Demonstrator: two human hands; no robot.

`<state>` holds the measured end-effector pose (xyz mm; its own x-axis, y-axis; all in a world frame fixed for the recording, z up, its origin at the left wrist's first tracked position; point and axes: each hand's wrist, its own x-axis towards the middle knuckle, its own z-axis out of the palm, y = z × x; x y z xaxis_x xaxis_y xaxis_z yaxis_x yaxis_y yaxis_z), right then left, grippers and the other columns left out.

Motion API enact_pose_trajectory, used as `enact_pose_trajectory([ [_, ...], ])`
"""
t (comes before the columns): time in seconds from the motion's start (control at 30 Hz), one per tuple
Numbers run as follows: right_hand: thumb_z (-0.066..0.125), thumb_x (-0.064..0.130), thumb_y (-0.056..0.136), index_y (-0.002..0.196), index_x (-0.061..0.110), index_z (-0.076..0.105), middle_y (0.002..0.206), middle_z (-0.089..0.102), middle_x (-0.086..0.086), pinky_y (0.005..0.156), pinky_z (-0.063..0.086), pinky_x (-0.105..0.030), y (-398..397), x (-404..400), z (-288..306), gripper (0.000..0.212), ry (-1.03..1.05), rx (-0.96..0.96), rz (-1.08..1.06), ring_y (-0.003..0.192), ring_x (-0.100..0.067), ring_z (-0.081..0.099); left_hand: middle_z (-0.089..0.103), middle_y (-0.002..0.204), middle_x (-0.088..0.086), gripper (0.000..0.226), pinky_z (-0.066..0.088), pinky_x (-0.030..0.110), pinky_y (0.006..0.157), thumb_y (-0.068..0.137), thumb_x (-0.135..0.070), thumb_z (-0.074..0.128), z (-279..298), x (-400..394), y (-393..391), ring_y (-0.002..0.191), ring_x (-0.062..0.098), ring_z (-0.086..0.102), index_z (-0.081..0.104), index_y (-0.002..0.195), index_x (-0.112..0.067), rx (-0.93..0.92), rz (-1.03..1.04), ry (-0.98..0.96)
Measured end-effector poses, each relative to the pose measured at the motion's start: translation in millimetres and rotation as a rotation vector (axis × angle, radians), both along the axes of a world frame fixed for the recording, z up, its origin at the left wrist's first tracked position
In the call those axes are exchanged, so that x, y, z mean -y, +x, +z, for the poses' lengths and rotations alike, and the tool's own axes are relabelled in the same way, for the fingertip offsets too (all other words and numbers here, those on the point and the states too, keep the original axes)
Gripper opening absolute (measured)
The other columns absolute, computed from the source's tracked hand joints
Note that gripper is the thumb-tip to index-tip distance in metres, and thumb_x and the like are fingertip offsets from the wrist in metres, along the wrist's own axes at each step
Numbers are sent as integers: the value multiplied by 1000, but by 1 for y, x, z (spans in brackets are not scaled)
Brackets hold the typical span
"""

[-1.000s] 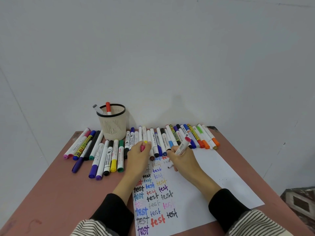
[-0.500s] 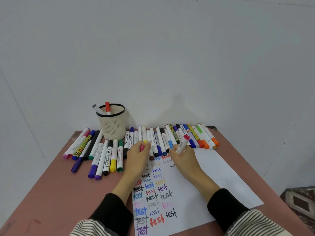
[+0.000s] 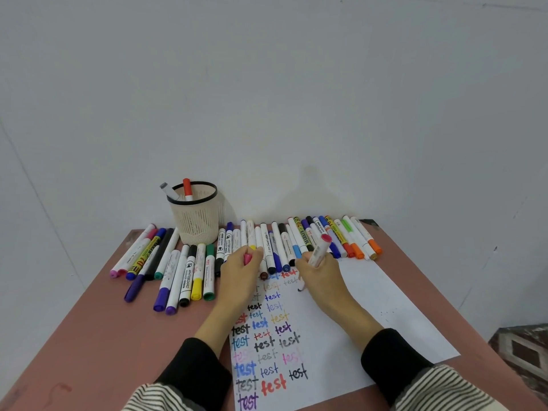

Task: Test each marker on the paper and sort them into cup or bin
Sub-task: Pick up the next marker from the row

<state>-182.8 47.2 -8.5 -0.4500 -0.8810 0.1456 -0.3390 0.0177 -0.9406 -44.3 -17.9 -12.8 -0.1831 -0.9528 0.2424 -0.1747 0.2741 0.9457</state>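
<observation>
My right hand grips a white marker with a pink end, tip down on the white paper near its top edge. A short dark stroke shows on the paper just left of that hand. My left hand holds a pink cap at the paper's top left corner. The paper carries several rows of the word "test" in many colours. A cream mesh cup with a black rim stands at the back left with two markers in it. No bin is in view.
A long row of capped markers lies along the back of the reddish table, from the left of the cup to the right corner. A second group of markers lies left of my left hand. A white wall rises behind.
My right hand has tilted the marker a little and shifted slightly on the paper while writing. My left hand has stayed in place with the cap.
</observation>
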Motion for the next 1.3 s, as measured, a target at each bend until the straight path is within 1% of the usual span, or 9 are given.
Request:
enact_pose_trajectory([
  [0.3, 53, 31, 98, 59, 20, 45, 51, 45, 6, 55, 40, -23, 2, -2, -3, 41, -42, -135, -6, 45, -2, 43, 42, 61, 1, 34, 39, 21, 62, 98, -23, 52, 0, 0, 0, 59, 11, 38, 43, 67, -11, 16, 7, -21],
  [0.47, 46, 57, 89, 83, 4, 60, 69, 59, -11, 65, 53, -30, -5, -5, 17, 55, -162, 225, -109, 63, -19, 59, 42, 61, 1, 36, 42, 20, 71, 97, -25, 52, 2, -2, 0, 60, 12, 38, 42, 66, -12, 28, -14, -52],
  [0.53, 45, 54, 93, 83, 12, 63, 64, 62, -3, 55, 51, -21, -12, -6, 22, 47, -182, 378, -156, 58, -14, 59, 46, 65, 4, 34, 40, 14, 65, 98, -27, 50, 4, -3, 1, 62, 12, 41, 45, 69, -10, 33, -10, -60],
  [0.6, 49, 47, 95, 79, 19, 59, 50, 53, 13, 42, 37, -10, -15, -6, 24, 34, -210, 459, -175, 46, -1, 48, 47, 68, 5, 34, 38, 10, 57, 99, -30, 48, 5, -5, 1, 63, 12, 41, 46, 72, -9, 26, -10, -74],
  [0.77, 63, 31, 92, 97, 23, 62, 71, 55, 1, 46, 36, -19, -21, -5, 25, 9, -181, 529, -96, 51, -7, 41, 45, 66, -6, 30, 34, 17, 52, 103, -26, 35, 6, -4, 2, 57, 3, 40, 56, 86, -12, -86, -82, -19],
  [0.9, 59, 27, 94, 106, 16, 69, 77, 68, -4, 51, 43, -25, -23, -6, 27, 19, -193, 712, -7, 52, -10, 49, 42, 75, -7, 40, 43, 24, 70, 105, -23, 23, 4, -1, 5, 68, 6, 41, 62, 104, -27, -48, -126, -15],
  [0.97, 61, 19, 93, 103, 12, 67, 80, 70, -9, 49, 44, -25, -23, -6, 27, 14, -199, 726, 13, 51, -12, 50, 48, 89, -11, 38, 44, 29, 85, 105, -24, 24, 6, -2, 7, 82, 6, 46, 60, 116, -31, -5, -153, -34],
  [1.03, 64, 13, 90, 98, 8, 66, 81, 69, -13, 48, 44, -24, -24, -7, 28, 10, -213, 741, 18, 51, -13, 50, 55, 102, -10, 30, 45, 27, 88, 105, -25, 32, 8, -2, 6, 92, 8, 51, 54, 125, -31, -3, -158, -26],
  [1.3, 64, 6, 88, 91, 3, 64, 73, 64, -15, 47, 44, -23, -23, -9, 28, 5, -201, 704, 122, 54, -14, 50, 70, 104, -2, 13, 50, 23, 74, 93, -22, 59, 13, 0, 7, 93, 13, 63, 65, 105, -21, -195, -156, 113],
])
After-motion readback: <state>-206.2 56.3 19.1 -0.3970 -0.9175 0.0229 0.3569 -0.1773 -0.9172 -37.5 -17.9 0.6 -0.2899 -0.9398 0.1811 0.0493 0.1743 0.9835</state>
